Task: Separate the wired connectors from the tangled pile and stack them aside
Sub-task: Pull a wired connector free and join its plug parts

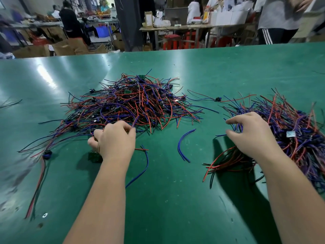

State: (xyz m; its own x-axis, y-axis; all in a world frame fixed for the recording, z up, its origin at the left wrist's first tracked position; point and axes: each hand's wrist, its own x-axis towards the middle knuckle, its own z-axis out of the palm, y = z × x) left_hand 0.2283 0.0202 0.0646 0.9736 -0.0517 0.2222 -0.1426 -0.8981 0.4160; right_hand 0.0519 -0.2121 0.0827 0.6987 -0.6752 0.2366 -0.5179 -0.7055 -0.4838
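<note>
The green table (167,199) fills the near view. A tangled pile (133,103) sits at twelve o'clock and a sorted stack (290,134) at three. The left hand (115,140) pinches one wired connector (95,156) by its wires (likely light and floppy; the board grips better). The right hand (251,138) claws the stack, grip unclear.

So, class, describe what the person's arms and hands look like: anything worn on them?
The left forearm and right forearm are bare, no sleeves showing. The left hand and right hand wear no gloves, rings, watch or bands that I can see.
</note>
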